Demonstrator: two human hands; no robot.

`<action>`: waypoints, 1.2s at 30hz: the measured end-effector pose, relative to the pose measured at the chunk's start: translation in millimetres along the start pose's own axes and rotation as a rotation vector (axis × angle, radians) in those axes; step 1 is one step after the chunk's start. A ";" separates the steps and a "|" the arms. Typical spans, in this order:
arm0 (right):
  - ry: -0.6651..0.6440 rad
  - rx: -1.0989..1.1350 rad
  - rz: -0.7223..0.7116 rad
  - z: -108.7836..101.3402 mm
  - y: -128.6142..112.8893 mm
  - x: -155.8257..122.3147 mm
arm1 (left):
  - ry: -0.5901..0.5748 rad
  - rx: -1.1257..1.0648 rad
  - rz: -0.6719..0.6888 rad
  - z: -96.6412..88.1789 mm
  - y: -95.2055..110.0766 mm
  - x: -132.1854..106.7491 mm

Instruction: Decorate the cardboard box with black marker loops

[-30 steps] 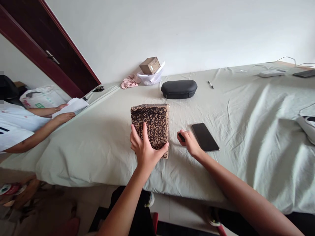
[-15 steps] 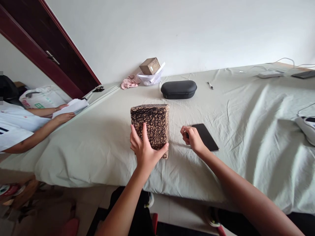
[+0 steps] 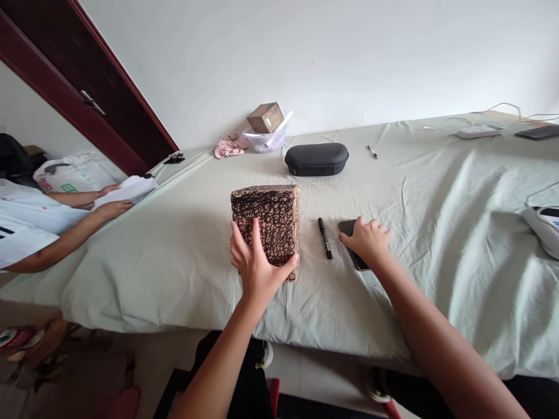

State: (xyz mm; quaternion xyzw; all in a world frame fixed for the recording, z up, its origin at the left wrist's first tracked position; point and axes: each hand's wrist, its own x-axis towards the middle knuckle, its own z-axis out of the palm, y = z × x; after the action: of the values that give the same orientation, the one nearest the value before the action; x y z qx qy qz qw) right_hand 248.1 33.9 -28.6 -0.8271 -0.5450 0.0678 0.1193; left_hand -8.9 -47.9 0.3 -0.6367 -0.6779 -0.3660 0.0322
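Note:
A cardboard box (image 3: 279, 215) covered in black scribbled loops stands on the cloth. My left hand (image 3: 257, 262) grips it low down, with the thumb at its right edge and the other fingers spread over its face and left side. To the right, a black marker (image 3: 325, 238) lies capped on the cloth. Beyond it, my right hand (image 3: 369, 237) spans a dark smartphone (image 3: 358, 260), thumb at its left edge and fingers over its right side. The hand covers much of the phone.
A black hard case (image 3: 317, 159) lies behind the box. Near the wall are a pink cloth (image 3: 231, 145), a plastic basin (image 3: 265, 141) with a small carton (image 3: 266, 118), and a pen (image 3: 372, 151). A power strip (image 3: 479, 132) is far right. Another person's hands (image 3: 116, 206) hold papers at left.
The marker, earlier hidden at my closed right hand, now lies on the cloth. My right hand has moved right and spread over the phone. My left hand and the box stay put.

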 end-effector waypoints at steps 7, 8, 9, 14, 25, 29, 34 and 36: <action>-0.071 0.381 -0.096 -2.5 19.1 23.2 | 0.008 0.013 0.004 0.5 0.0 -0.4; -0.069 0.426 -0.122 -4.3 18.3 23.4 | 0.009 0.012 0.005 0.5 -0.1 -0.3; -0.032 0.469 -0.140 -6.1 16.5 22.2 | 0.009 0.009 0.005 0.5 -0.2 -0.2; 0.418 0.809 -0.398 -9.3 3.7 9.3 | 0.001 -0.009 0.003 0.3 -0.9 0.1; -0.341 1.380 -0.293 6.7 9.2 19.9 | 0.064 -0.118 -0.007 -1.3 -4.7 1.8; -0.526 1.701 -0.296 -7.6 0.4 3.8 | 0.088 -0.234 -0.010 -0.2 -11.2 3.6; -0.679 1.792 -0.372 -34.6 -17.2 -28.5 | 0.050 -0.365 -0.002 2.4 -20.3 6.3; -0.738 1.852 -0.345 -47.3 -23.5 -47.4 | 0.035 -0.418 0.006 5.8 -22.7 7.0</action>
State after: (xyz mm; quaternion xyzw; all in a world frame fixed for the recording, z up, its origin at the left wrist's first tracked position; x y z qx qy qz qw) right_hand 220.0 -6.6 22.4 -0.2465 -0.3929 0.6975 0.5462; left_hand -28.0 -37.2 -10.7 -0.6250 -0.5848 -0.5097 -0.0876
